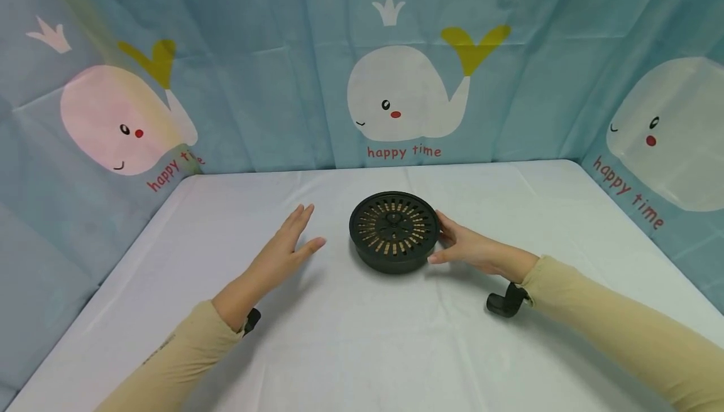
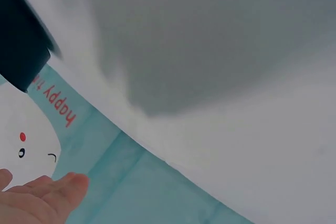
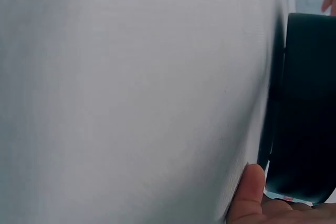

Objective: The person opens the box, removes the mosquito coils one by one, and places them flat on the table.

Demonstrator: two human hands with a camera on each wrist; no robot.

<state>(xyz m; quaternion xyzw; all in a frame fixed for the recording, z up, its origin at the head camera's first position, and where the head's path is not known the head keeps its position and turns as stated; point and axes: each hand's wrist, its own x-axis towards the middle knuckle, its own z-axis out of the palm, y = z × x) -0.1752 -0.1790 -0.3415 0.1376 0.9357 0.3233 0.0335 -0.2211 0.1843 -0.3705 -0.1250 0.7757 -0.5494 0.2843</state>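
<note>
A round dark box with a radially slotted lid (image 1: 394, 231), much like a mosquito coil holder, sits on the white-covered table. Tan shows through its slots. At the box's right side is my right hand (image 1: 466, 249), with the thumb toward the front and the fingers by the far edge; firm contact is hard to tell. In the right wrist view the thumb (image 3: 251, 184) lies beside the dark side wall (image 3: 304, 108). My left hand (image 1: 278, 255) hovers left of the box, apart from it, fingers extended and thumb spread, holding nothing. The left wrist view catches its fingertips (image 2: 55, 192).
The white tablecloth (image 1: 362, 343) stretches around the box. Blue curtains (image 1: 254, 104) printed with whales border the table at the back and both sides. Dark wrist-worn devices (image 1: 505, 302) hang under the forearms, near the tan sleeves (image 1: 611, 330).
</note>
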